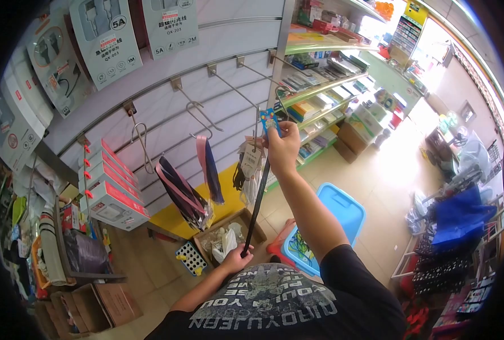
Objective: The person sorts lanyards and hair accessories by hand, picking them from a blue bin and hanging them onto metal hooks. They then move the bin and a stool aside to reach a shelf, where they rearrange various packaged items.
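Note:
My right hand (283,144) is raised near the end of a wall hook and pinches a small blue card (270,121) with a colourful print. Lower down, my left hand (235,260) is closed round the bottom end of a long black strap (257,207), which runs up taut to the blue card. Beside the card, tagged cords (251,164) hang from a hook. Further left, pink and dark straps (182,192) and a pink and navy strap (209,170) hang from S-shaped hooks.
Boxed cables (106,42) hang upper left. A blue plastic bin (341,212) stands on the floor by my right arm. A cardboard box (211,241) with plastic bags and a dotted basket (190,259) are below the wall. Stocked shelves (320,85) lie beyond.

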Motion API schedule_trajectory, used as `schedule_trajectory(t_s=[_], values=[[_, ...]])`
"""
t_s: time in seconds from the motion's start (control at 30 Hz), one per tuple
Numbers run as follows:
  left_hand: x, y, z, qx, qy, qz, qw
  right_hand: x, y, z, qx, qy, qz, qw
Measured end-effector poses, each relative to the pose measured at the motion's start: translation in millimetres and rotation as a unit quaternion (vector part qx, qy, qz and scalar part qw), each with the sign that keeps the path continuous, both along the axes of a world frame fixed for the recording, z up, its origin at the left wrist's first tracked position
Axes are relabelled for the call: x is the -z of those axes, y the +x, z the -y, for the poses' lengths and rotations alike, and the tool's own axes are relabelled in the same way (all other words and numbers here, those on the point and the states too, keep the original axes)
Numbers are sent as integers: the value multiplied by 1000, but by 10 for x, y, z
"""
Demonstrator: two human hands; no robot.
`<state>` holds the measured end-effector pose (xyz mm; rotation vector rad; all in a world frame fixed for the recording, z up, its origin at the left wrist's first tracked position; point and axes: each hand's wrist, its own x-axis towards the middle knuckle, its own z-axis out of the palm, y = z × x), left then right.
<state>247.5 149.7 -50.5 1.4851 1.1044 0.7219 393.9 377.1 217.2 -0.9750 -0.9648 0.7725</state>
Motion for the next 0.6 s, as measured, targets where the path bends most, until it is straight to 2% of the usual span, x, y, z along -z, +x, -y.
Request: schedule_trajectory(t_s=[0.03,0.23,0.6], values=[[-17,-5,2,2,3,-4,1000,-46,-20,29,1,6,-27,1000],[-3,-41,9,7,-1,-5,1000,-152,-76,80,-5,-30,-25,999],[121,-65,23,14,-4,11,1000,-16,-43,64,16,-30,-40,999]])
